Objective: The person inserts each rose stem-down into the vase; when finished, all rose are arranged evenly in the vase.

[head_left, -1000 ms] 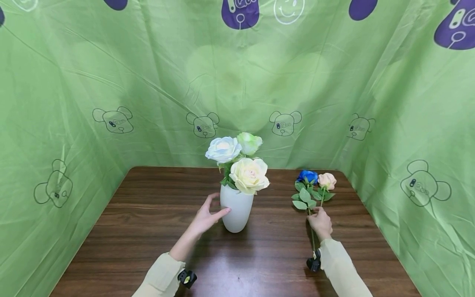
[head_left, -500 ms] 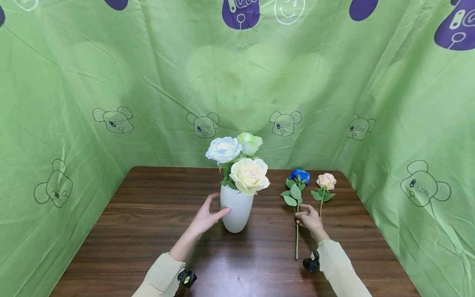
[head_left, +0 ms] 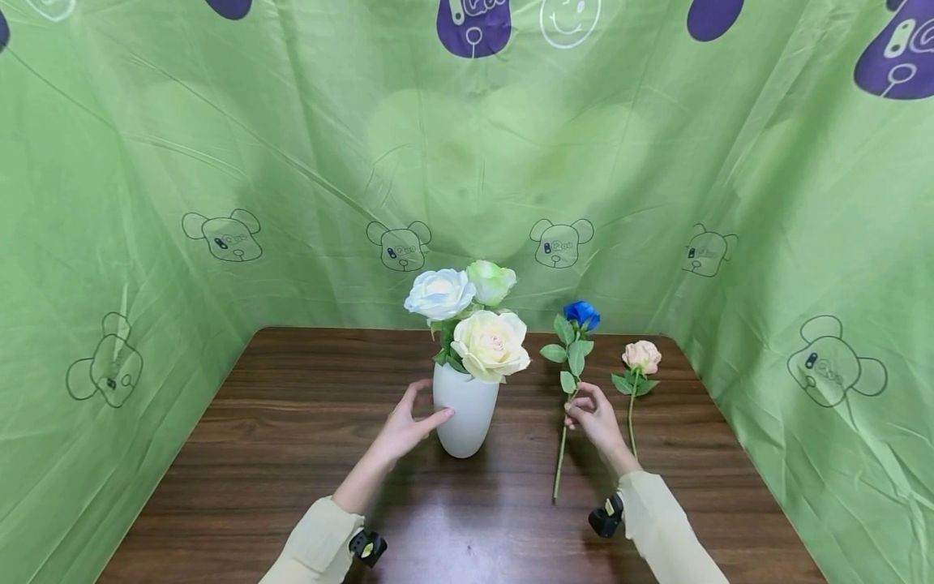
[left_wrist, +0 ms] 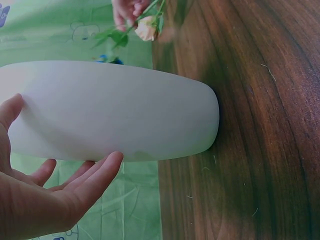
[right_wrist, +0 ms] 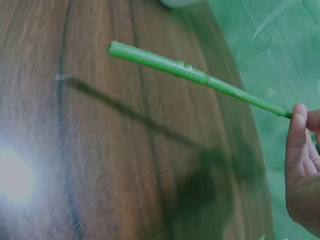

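A white vase point(head_left: 464, 414) stands upright holding several artificial roses: a pale blue one point(head_left: 439, 294), a green one point(head_left: 490, 281) and a cream one point(head_left: 492, 342). My left hand point(head_left: 403, 426) rests at its left side, the thumb on the front and the nearly straight fingers along the side, as the left wrist view also shows. My right hand point(head_left: 597, 418) pinches a blue rose point(head_left: 581, 315) by the middle of its green stem point(right_wrist: 200, 76). The flower tilts away from me, and the stem's lower end is raised over the table, casting a shadow.
A pink rose point(head_left: 642, 357) lies on the wooden table point(head_left: 292, 430) right of my right hand, its stem partly behind my wrist. Green printed cloth point(head_left: 467, 186) surrounds the table at the back and both sides.
My right hand has lifted the blue rose off the table and brought it left, apart from the pink rose and nearer the vase. My left hand and the vase have stayed in place.
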`<state>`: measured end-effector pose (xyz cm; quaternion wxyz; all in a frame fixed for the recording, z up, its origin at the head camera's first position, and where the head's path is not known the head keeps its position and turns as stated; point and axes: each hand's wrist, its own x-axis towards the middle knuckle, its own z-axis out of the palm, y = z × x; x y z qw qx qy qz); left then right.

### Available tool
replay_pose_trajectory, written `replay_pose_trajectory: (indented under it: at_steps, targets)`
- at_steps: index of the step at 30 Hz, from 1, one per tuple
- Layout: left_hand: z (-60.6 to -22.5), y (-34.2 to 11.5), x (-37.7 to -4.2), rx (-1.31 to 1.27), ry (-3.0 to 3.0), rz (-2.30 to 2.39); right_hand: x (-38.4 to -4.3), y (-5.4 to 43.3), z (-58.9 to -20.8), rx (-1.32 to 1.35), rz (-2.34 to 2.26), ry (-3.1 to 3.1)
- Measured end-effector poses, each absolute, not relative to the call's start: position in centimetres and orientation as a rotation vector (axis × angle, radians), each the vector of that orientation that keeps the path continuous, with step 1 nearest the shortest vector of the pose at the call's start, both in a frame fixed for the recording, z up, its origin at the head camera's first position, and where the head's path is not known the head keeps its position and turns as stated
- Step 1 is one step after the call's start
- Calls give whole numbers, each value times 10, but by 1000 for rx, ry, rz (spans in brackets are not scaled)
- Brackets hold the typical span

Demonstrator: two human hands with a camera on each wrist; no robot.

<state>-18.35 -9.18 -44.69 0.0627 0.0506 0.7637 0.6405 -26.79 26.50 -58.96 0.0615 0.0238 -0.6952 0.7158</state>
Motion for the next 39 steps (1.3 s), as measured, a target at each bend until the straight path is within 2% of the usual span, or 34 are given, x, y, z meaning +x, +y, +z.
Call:
replay_pose_trajectory:
  at_steps: [5, 13, 18, 21, 23, 27, 28, 29, 34, 36, 39]
  targets:
    - [-428, -90, -174, 153, 2312, 1922, -285, 263, -597, 160, 2175, -2007]
    - [-424, -88, -171, 142, 2313, 1926, -302, 258, -591, 381, 2129, -1881]
    - [-426, -89, -172, 138, 2305, 1931, -284, 245, -536, 632, 2199, -1685]
    - [-425, -89, -172, 135, 2309, 1928, -273, 234, -500, 648, 2242, -1586]
    - [-426, -89, -173, 135, 2314, 1925, -293, 240, -513, 700, 2207, -1535]
    - [-426, -89, -173, 142, 2323, 1926, -304, 238, -501, 606, 2221, -1473]
    - [-426, -89, -173, 145, 2325, 1926, -313, 240, -507, 594, 2256, -1429]
    - [-426, -89, -173, 151, 2330, 1925, -314, 238, -501, 595, 2281, -1374]
    - [-427, -89, -174, 158, 2341, 1920, -277, 204, -423, 470, 2232, -1307]
    - [-427, -89, -174, 158, 2340, 1917, -249, 186, -375, 368, 2196, -1326]
    - [-427, -89, -173, 158, 2336, 1916, -241, 176, -348, 348, 2184, -1279]
